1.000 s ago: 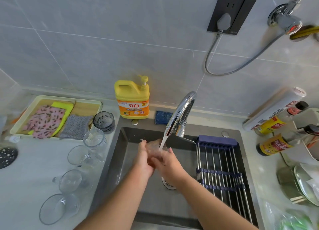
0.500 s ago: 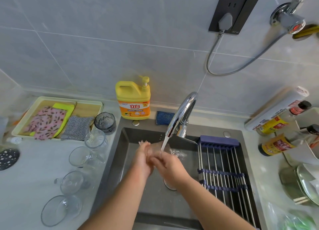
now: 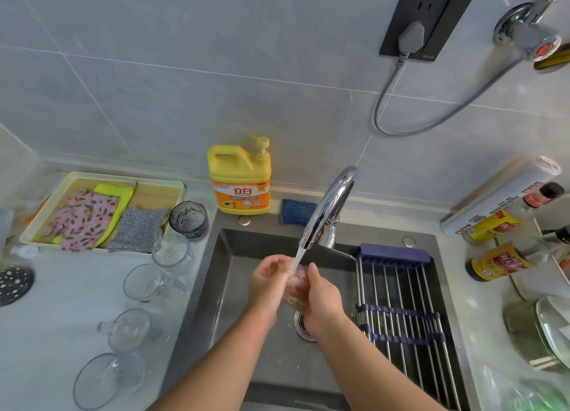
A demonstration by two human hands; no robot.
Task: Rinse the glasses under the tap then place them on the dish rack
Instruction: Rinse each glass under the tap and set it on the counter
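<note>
Head view looks down on a dark sink where both hands meet under the chrome tap. The left hand and right hand are cupped toward each other with fingers curled round a clear glass held between the palms. The water stream falls right onto it, and splash blurs its outline, so I cannot tell which way it is turned. The glass sits above the drain, just left of the dish rack, which spans the sink's right side. On the counter left of the sink, a smoked tumbler stands at the back, and four counter glasses run in a line toward the camera. A yellow detergent bottle stands behind the sink, with a blue sponge to its right.
</note>
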